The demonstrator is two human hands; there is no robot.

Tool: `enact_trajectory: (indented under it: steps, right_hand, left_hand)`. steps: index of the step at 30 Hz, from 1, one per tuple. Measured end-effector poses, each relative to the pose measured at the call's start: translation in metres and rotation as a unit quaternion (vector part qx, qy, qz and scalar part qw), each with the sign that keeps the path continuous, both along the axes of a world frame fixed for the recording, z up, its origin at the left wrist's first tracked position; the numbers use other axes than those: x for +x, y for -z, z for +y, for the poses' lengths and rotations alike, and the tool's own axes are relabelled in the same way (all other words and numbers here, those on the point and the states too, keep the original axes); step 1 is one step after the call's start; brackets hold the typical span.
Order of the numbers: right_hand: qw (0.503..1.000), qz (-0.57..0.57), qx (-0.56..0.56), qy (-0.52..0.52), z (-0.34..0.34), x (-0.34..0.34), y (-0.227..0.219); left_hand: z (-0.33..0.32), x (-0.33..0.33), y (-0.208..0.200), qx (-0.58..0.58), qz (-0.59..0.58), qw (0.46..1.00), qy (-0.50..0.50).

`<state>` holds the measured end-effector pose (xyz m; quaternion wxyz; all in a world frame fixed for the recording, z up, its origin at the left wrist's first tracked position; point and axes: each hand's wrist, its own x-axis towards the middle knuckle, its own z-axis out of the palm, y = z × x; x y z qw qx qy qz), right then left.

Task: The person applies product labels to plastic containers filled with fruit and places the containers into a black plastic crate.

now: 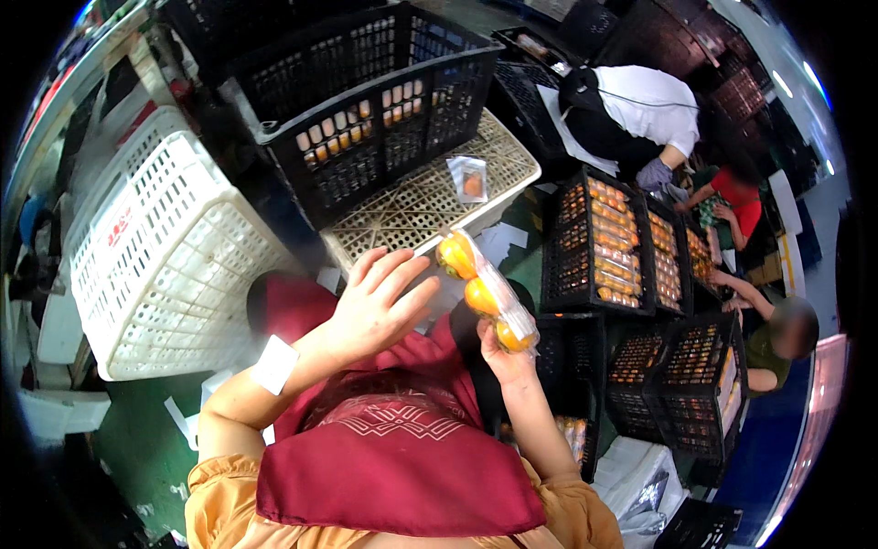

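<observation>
A long clear-plastic pack of round orange fruit (482, 295) is held at its near end by my right hand (506, 359), whose fingers are closed around it. Three fruits show in a row along its left side, and crumpled film covers its right side. My left hand (382, 297) is raised just left of the pack, fingers spread and holding nothing. It appears apart from the pack. A white square label (274, 364) lies on my left forearm. In front of me, a small clear packet (468, 179) rests on the upturned cream crate (512, 163).
A black crate (366, 156) stands on the cream crate. To the left leans a large white crate (174, 247). At right, black crates (572, 247) hold packed orange fruit (615, 242). Beyond them are several people, one in a white shirt (649, 105). Paper scraps (501, 240) litter the green floor.
</observation>
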<state>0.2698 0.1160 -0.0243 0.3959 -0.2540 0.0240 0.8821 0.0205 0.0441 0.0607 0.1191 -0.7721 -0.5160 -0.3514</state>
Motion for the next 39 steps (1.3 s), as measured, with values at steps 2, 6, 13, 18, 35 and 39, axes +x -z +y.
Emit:
enact_trajectory:
  steps: [2,6,13,18,35,39]
  right_hand:
    - [0.999,0.003,0.05,-0.013,-0.004,0.002,-0.004]
    - [0.994,-0.052,0.097,0.003,-0.008,-0.013,-0.027]
    - [0.961,-0.138,0.23,-0.065,-0.009,-0.005,0.001]
    - [0.964,-0.095,0.22,-0.114,0.02,-0.01,0.025]
    - [0.976,-0.046,0.142,-0.159,0.08,-0.039,0.051]
    - [0.973,-0.096,0.147,-0.149,0.079,-0.051,0.038]
  left_hand:
    - [0.003,0.0,0.004,0.003,0.005,1.0,-0.011]
    - [0.007,0.001,0.011,-0.035,-0.001,0.997,-0.065]
    - [0.007,-0.005,0.032,-0.335,-0.568,0.706,0.259]
    - [-0.004,0.006,0.024,-0.284,-0.564,0.725,0.274]
    - [0.014,-0.036,0.087,-0.352,-0.667,0.637,0.162]
    - [0.023,-0.045,0.115,-0.345,-0.736,0.57,0.119]
